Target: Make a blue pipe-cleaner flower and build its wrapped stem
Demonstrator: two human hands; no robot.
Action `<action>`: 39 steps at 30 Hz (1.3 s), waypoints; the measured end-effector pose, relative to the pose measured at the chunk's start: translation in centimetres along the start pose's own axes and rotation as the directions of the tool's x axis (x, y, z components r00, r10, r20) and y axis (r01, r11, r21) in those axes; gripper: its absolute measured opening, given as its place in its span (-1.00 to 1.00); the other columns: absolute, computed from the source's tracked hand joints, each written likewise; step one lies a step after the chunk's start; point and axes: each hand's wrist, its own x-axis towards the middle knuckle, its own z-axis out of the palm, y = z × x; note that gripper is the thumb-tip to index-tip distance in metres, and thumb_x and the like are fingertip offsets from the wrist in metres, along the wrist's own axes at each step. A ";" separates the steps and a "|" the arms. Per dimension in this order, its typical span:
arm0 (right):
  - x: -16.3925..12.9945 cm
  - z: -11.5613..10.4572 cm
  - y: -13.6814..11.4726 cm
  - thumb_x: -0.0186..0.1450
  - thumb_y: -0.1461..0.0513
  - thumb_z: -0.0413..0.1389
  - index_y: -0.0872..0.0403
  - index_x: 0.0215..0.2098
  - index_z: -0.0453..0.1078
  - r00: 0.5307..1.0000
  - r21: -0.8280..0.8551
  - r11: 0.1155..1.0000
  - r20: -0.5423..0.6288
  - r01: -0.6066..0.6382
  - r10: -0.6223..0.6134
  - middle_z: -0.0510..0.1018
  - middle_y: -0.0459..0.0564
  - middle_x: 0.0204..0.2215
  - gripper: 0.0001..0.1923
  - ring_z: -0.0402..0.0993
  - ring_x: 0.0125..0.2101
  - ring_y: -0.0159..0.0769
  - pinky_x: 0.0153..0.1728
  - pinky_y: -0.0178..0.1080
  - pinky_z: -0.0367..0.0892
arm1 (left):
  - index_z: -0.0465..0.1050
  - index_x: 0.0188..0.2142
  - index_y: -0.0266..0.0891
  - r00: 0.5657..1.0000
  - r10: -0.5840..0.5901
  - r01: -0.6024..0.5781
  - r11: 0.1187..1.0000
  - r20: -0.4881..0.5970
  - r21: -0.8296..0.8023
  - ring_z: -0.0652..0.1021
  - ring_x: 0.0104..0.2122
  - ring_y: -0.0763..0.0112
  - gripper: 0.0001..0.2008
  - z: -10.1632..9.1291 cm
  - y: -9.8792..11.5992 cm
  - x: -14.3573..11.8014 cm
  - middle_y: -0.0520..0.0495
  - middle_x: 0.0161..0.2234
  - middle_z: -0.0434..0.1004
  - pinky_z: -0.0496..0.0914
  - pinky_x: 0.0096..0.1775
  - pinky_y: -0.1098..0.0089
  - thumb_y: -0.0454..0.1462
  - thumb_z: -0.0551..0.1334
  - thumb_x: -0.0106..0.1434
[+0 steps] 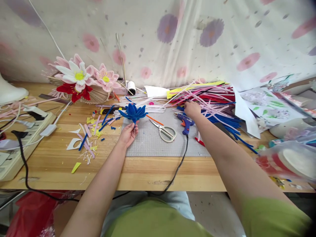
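My left hand [128, 134] is closed around the thin stem of a blue chenille flower [134, 112], which stands upright above the left part of a grey cutting mat [153, 148]. Over at the pile of pipe cleaners [217, 93], my right hand [193, 109] reaches in with its fingers curled downward. What those fingertips grip is hidden. Just below that hand lies a blue glue gun [185, 123] with a black cord. Between my hands rests a pair of scissors [166, 132] with pale handles, close to an orange stick [155, 119].
Yellow, lilac and blue scraps [92, 128] litter the wood left of the mat. A power strip [29, 141] with cords occupies the left edge. Finished pink, white and red flowers [79, 77] stand behind, near a thread spool [131, 88]. A plastic-wrapped container [293, 161] sits right.
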 end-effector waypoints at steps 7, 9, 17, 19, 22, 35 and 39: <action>-0.3 -0.8 -0.3 0.17 0.36 -0.09 0.11 -0.13 0.37 1.000 0.057 0.998 -0.028 -0.012 0.013 0.49 0.14 -0.21 -0.66 0.41 -0.22 -0.15 -0.30 -0.21 0.23 | 0.46 -0.32 -0.36 0.999 0.037 -0.038 0.996 0.003 0.075 0.44 -0.60 0.68 -0.88 0.1 -0.1 0.0 0.02 -0.53 0.44 0.37 -0.56 0.65 -0.44 0.20 0.11; -0.5 -1.3 -0.6 0.21 0.32 -0.12 0.09 -0.11 0.37 0.998 0.081 0.997 -0.070 0.011 -0.005 0.47 0.13 -0.17 -0.66 0.39 -0.21 -0.15 -0.30 -0.21 0.23 | 0.45 -0.32 -0.34 0.999 0.046 -0.047 0.995 0.009 0.087 0.45 -0.59 0.66 -0.88 0.0 -0.2 0.0 0.03 -0.53 0.45 0.39 -0.54 0.63 -0.44 0.21 0.10; -0.7 -3.9 -3.9 0.31 0.25 -0.20 0.07 -0.05 0.30 0.965 0.176 0.977 -0.252 0.120 -0.073 0.42 0.11 -0.15 -0.66 0.33 -0.21 -0.16 -0.33 -0.24 0.17 | 0.42 -0.20 -0.32 0.998 0.045 -0.049 0.993 0.036 0.112 0.46 -0.59 0.61 -0.78 0.1 -0.2 -0.2 0.02 -0.54 0.46 0.39 -0.53 0.57 -0.45 0.15 0.14; -0.7 -4.5 -4.8 0.32 0.25 -0.22 0.08 -0.04 0.29 0.959 0.177 0.973 -0.269 0.145 -0.094 0.43 0.11 -0.17 -0.65 0.34 -0.21 -0.17 -0.33 -0.25 0.16 | 0.42 -0.19 -0.32 0.998 0.050 -0.054 0.992 0.042 0.111 0.46 -0.59 0.61 -0.77 0.0 -0.2 -0.3 0.03 -0.54 0.45 0.39 -0.52 0.57 -0.45 0.14 0.15; -1.0 -5.3 -6.0 0.33 0.24 -0.25 0.05 0.01 0.26 0.934 0.150 0.958 -0.302 0.246 -0.192 0.43 0.10 -0.16 -0.62 0.34 -0.18 -0.18 -0.32 -0.25 0.15 | 0.42 -0.19 -0.33 0.998 0.056 -0.060 0.991 0.039 0.121 0.47 -0.58 0.60 -0.78 0.0 -0.1 -0.3 0.02 -0.54 0.45 0.41 -0.49 0.54 -0.44 0.13 0.15; -5.1 -9.8 -11.1 0.28 0.15 -0.11 0.06 -0.08 0.33 0.891 0.096 0.890 -0.142 0.446 -0.431 0.55 0.08 -0.29 -0.68 0.43 -0.28 -0.18 -0.38 -0.27 0.13 | 0.38 -0.21 -0.38 0.988 0.030 -0.054 0.986 0.149 0.157 0.39 -0.61 0.58 -0.76 -0.4 -0.1 -0.6 0.02 -0.53 0.34 0.37 -0.54 0.49 -0.45 0.07 0.11; -8.8 -8.8 -13.0 0.26 0.13 -0.05 0.03 -0.19 0.35 0.863 0.357 0.786 -0.191 0.505 -0.468 0.55 -0.04 -0.30 -0.76 0.42 -0.32 -0.30 -0.39 -0.33 0.12 | 0.36 -0.28 -0.42 0.982 -0.011 0.003 0.999 0.186 0.045 0.17 -0.72 0.69 -0.78 -0.4 -0.2 -0.6 0.11 -0.63 0.14 0.11 -0.69 0.62 -0.46 0.02 0.09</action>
